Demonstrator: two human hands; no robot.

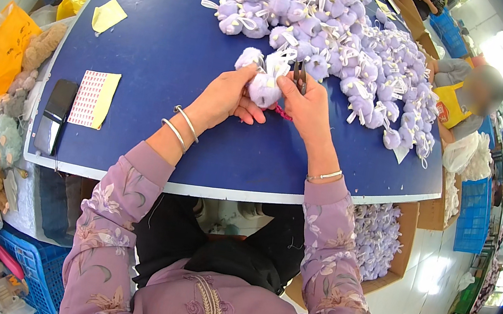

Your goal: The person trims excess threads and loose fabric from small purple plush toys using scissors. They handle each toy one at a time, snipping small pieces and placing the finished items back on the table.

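My left hand [223, 97] is closed around a small lilac plush toy [265, 93] with white ribbon-like loops on top, held just above the blue table. At the toy's right side, my right hand [309, 112] grips a pair of thread snips [300, 77], their dark metal tips pointing away from me. The right thumb also presses near the toy's white loops. Something pink-red shows below the right hand, perhaps part of the snips' handle. Beyond both hands lies a large heap of similar lilac plush toys [316, 11].
A black phone [56, 114], a sticker sheet [91, 100] and a yellow paper slip [109, 16] lie on the blue table [173, 31] at left. More plush toys fill a cardboard box [406, 239] below right. Another person [475, 94] sits at the far right.
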